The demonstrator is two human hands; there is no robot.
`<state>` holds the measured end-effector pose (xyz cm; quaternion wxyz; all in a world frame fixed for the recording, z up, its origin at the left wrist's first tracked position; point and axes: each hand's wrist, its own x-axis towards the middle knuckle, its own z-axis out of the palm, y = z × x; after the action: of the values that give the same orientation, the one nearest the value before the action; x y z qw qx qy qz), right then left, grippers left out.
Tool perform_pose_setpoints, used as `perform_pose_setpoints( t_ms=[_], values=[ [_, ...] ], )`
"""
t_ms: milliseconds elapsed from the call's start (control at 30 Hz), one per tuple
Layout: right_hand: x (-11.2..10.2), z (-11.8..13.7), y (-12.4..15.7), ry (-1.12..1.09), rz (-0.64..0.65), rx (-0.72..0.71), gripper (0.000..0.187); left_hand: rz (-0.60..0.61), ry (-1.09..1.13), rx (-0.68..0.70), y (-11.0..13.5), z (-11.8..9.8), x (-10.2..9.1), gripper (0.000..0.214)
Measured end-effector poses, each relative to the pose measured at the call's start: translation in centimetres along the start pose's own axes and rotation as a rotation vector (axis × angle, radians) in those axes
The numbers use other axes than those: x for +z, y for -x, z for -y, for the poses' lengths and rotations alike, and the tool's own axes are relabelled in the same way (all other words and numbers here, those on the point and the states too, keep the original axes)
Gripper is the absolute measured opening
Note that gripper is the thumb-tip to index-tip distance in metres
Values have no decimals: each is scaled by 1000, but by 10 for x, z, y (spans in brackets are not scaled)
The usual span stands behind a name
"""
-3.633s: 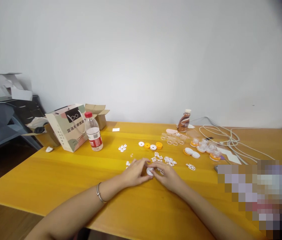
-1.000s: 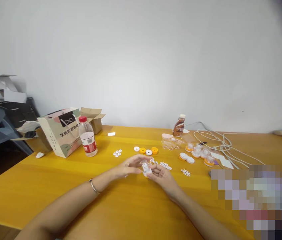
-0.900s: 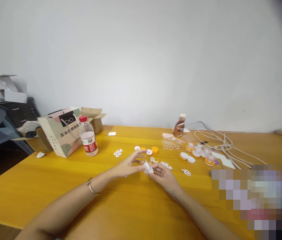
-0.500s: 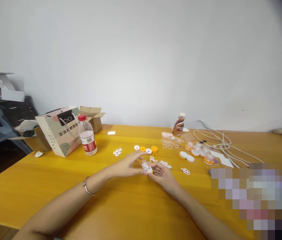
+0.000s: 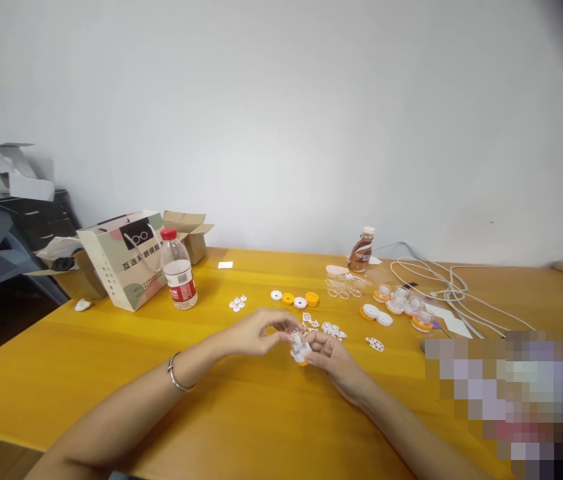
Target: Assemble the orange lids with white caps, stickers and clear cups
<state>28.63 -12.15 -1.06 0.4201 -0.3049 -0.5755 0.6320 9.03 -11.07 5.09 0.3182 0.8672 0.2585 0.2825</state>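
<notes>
- Head view, landmark: the row of white and orange discs [image 5: 288, 300].
- The clear-and-white piece with an orange base [image 5: 300, 351] sits between the hands, on the near side of the row; I cannot tell whether it touches the table [image 5: 241, 413].
- Right hand [image 5: 332, 357]: fingers and thumb gripping the base from the side. Left hand [image 5: 267, 332]: thumb and fingertips bent onto the clear top, pinching it as far as I can judge.
- Risk 1: the piece may slip or twist; cause, small smooth surfaces held only by fingertips.
- Risk 2: the top may seat askew or crack; cause, an off-axis push, since the piece looks tilted.
- Risk 3: the white wheel-shaped cut-outs [image 5: 332, 330], near side of the row and right, could scatter; cause, the right hand's knuckles just beside them.
- Risk 4: white pegs [image 5: 238, 303], left of the row, could roll; cause, a wide sweep of the left arm.
- Clear rings [image 5: 344, 293], right of the row, seem safer: well apart from both hands.
</notes>
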Motion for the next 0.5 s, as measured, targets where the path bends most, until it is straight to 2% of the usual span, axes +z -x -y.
perform_pose_setpoints(
  t_ms=[100, 233, 300, 400, 500],
  values=[
    [5, 2, 0, 39, -35, -29, 25, -65, -125, -48, -1, -1, 6, 22],
    [10, 0, -1, 43, -88, -57, 26, -155, -354, -212, -3, 3, 12, 36],
    [9, 0, -2, 54, -70, -53, 24, -153, -369, -237, -4, 4, 9, 39],
    [2, 1, -4, 80, -61, -55, 21, -59, -200, -123, -4, 1, -2, 31],
    [-3, 3, -5, 83, -81, -66, 22, 62, -75, 4, -4, -2, -11, 32]
  ],
)
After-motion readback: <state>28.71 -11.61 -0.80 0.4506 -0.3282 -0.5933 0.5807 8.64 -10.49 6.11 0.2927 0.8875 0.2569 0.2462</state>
